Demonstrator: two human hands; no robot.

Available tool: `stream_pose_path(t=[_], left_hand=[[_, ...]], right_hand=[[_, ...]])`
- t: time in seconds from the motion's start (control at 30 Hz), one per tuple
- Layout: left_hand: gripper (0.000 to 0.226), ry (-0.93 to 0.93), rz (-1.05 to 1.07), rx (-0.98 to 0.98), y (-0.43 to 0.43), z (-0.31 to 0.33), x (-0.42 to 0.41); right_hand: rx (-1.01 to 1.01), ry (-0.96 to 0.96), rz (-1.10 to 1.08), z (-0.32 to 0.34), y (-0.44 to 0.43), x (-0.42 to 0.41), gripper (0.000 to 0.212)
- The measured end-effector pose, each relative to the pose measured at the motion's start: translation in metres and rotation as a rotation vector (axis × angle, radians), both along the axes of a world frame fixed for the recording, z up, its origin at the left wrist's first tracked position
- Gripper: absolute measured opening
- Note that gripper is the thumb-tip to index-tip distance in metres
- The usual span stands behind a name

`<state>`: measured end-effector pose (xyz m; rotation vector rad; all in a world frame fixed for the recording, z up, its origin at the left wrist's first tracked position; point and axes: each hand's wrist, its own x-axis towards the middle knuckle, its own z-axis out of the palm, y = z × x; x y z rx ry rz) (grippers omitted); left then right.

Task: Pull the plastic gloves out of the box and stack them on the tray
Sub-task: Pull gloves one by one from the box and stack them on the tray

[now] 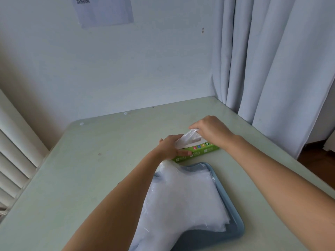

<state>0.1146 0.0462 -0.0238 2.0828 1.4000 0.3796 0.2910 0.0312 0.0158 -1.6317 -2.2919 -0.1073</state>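
Glove [188, 139] (half out of the green box [197, 151]) is pinched in the right hand [212, 131] grip; the box is pressed down by the flat left hand [170, 147], beside the glove-stacked blue tray [217, 238].

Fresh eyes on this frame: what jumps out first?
The pile of clear plastic gloves at lower centre, overhanging the left side of the blue tray. Just beyond it, the left hand presses on the green box while the right hand pinches a glove rising from the box's top.
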Motion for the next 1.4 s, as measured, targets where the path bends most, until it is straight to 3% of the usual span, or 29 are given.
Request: stream_pose_path(t=[0.13,0.47,0.63,0.8,0.87,0.97,1.03,1.07,1.13,1.27,1.33,1.4], left_hand=[[0.062,-0.006,0.003,-0.007,0.001,0.001,0.000],[0.063,-0.042,0.020,-0.026,0.003,-0.002,-0.001],[0.071,-0.006,0.050,-0.047,0.004,-0.002,-0.001],[0.085,-0.039,0.073,-0.117,0.009,-0.003,-0.004],[0.075,-0.232,0.110,-0.190,0.011,0.000,-0.012],[0.045,-0.671,0.221,-0.231,0.008,0.019,-0.022],[0.028,-0.991,0.299,-0.396,-0.004,0.036,-0.023],[0.031,-1.111,0.302,-0.538,-0.012,0.044,-0.023],[0.067,-1.215,0.224,-0.824,-0.030,0.054,-0.023],[0.118,-1.315,0.010,-1.147,-0.061,0.047,-0.020],[0.125,-1.428,-0.077,-1.191,-0.081,0.046,-0.018],[0.116,-1.573,-0.081,-1.137,-0.094,0.046,-0.020]], right_hand=[[-0.012,0.106,0.051,0.021,-0.003,-0.005,0.037],[-0.041,0.131,0.037,0.065,0.005,0.007,0.027],[0.039,0.431,-0.043,0.088,0.006,0.015,0.021],[0.226,0.573,-0.076,0.114,-0.004,0.010,0.022],[0.293,0.573,-0.043,0.120,-0.012,0.007,0.019],[0.312,0.568,0.074,0.127,-0.030,0.001,0.017],[0.298,0.642,0.168,0.128,-0.042,-0.003,0.023],[0.280,0.700,0.212,0.129,-0.048,-0.005,0.026],[0.280,0.771,0.280,0.130,-0.063,-0.011,0.030],[0.311,0.818,0.381,0.138,-0.094,-0.025,0.029],[0.254,0.867,0.446,0.138,-0.110,-0.029,0.027],[0.195,0.880,0.483,0.131,-0.122,-0.026,0.026]])
